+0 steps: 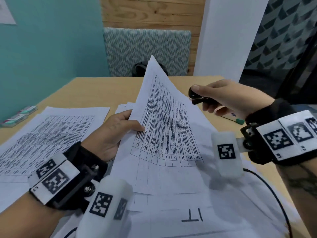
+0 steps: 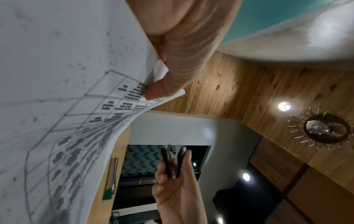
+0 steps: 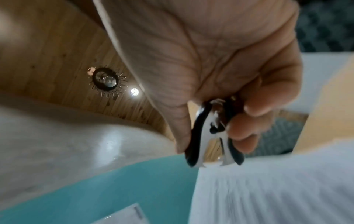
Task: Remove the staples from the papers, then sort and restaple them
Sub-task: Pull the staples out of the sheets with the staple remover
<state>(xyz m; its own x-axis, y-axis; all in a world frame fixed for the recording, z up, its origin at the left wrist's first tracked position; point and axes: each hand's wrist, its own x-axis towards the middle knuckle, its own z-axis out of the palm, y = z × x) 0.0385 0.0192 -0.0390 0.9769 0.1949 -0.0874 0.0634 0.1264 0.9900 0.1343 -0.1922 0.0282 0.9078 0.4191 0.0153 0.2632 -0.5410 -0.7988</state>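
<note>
On the light wooden tabletop [image 1: 89,90], a flat stack of printed white table sheets [image 1: 51,133] lies toward the left edge, with small teal-and-white staple boxes [image 1: 18,115] beyond it at that edge. A second spread of loose white papers [image 1: 197,194] covers the near middle, and a green-capped marker pen [image 1: 235,119] lies toward the right edge. Behind the far edge stands a chair with a zigzag-patterned woven back [image 1: 147,50].

Head view looks down over the table [image 1: 96,93]; both upturned wrist views share the ceiling lamp [image 2: 325,128].

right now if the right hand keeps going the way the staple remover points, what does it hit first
Most likely the lifted sheets held up by the left hand. The right hand aims the staple remover at their right edge, though the depth is unclear.
</note>
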